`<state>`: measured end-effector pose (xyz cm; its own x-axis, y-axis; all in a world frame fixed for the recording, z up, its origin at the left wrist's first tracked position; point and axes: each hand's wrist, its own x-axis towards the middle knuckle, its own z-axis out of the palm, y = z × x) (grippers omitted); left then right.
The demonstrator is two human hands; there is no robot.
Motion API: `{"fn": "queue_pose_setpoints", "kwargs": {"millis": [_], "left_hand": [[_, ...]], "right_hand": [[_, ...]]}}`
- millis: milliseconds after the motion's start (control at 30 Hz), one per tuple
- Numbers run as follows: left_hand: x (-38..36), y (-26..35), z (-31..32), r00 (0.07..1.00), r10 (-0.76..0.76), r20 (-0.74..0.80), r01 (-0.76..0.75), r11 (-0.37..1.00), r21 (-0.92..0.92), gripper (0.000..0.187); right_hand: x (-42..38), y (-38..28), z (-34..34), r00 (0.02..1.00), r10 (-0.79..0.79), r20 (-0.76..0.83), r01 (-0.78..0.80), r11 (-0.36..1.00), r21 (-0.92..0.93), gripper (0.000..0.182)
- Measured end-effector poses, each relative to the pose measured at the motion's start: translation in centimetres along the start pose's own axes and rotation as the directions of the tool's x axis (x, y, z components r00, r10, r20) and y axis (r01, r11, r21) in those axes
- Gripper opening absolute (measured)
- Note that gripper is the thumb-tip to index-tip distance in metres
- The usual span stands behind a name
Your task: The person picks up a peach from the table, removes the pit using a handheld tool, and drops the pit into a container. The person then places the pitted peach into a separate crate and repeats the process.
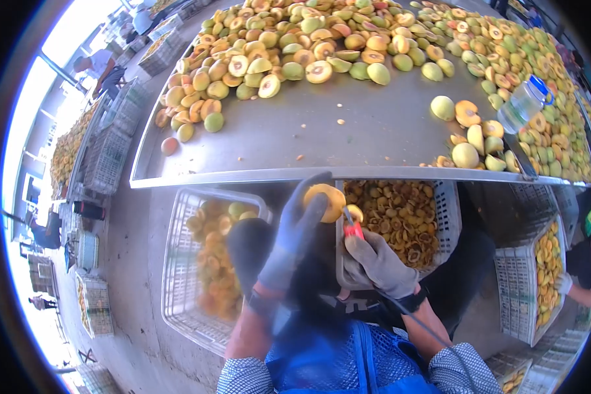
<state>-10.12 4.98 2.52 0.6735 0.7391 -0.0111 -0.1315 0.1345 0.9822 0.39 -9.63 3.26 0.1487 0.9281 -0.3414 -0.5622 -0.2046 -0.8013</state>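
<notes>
My left hand (300,217), in a grey glove, grips a yellow peach half (327,203) between thumb and fingers, just below the table's front edge. In the same kind of glove, my right hand (382,262) is closed around a red-handled pitting knife (354,230), its metal end pointing up toward the fruit. A small orange peach piece (355,213) shows right by the metal end. Below my hands stands a white crate (448,220) full of browned peach scraps (400,220). Another white crate (177,262) with peach halves is at my left.
Heaps of halved peaches (308,39) cover the back and right of the metal table (276,138). A blue-capped bottle (524,105) and a dark blade (520,156) lie at its right. A co-worker's gloved hand (563,283) reaches a peach crate (525,295).
</notes>
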Motion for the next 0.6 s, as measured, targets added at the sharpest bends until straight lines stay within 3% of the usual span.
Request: {"fn": "queue_pose_setpoints", "kwargs": {"millis": [67, 133, 200, 267, 300, 367, 467, 600], "left_hand": [[0.1, -1.2, 1.2, 0.999, 0.02, 0.031, -0.022, 0.999, 0.044, 0.041], [0.0, -2.2, 2.0, 0.999, -0.017, -0.035, 0.018, 0.999, 0.035, 0.041], [-0.1, -3.2, 2.3, 0.999, -0.042, -0.029, 0.042, 0.999, 0.014, 0.042], [-0.2, -3.4, 2.6, 0.997, -0.064, 0.032, 0.067, 0.99, -0.121, 0.041], [-0.3, -3.3, 2.9, 0.997, -0.065, 0.036, 0.069, 0.99, -0.122, 0.041], [-0.3, -3.1, 3.6, 1.0, 0.024, 0.013, -0.025, 0.999, 0.044, 0.038], [-0.3, -3.8, 4.0, 0.989, 0.145, -0.037, -0.14, 0.985, 0.105, 0.039], [-0.4, -3.9, 4.1, 0.98, 0.184, -0.069, -0.173, 0.974, 0.143, 0.033]], "right_hand": [[0.2, 0.7, 0.0, 0.994, -0.015, -0.106, 0.01, 0.999, -0.041, 0.029], [0.3, 1.5, -0.2, 0.936, -0.237, -0.262, 0.182, 0.959, -0.219, 0.022], [0.0, 2.1, -1.0, 0.937, -0.231, -0.261, 0.173, 0.959, -0.226, 0.021], [-0.1, 2.5, -1.4, 0.883, -0.407, -0.231, 0.178, 0.749, -0.638, 0.026], [0.0, 2.4, -1.5, 0.882, -0.408, -0.235, 0.177, 0.75, -0.638, 0.026], [0.2, 2.3, -1.3, 0.837, -0.508, -0.203, 0.178, 0.603, -0.777, 0.031], [0.9, 3.1, -1.4, 0.838, -0.487, -0.245, 0.131, 0.617, -0.776, 0.031], [1.3, 3.3, -0.8, 0.859, -0.455, -0.234, 0.165, 0.68, -0.715, 0.031]]}}
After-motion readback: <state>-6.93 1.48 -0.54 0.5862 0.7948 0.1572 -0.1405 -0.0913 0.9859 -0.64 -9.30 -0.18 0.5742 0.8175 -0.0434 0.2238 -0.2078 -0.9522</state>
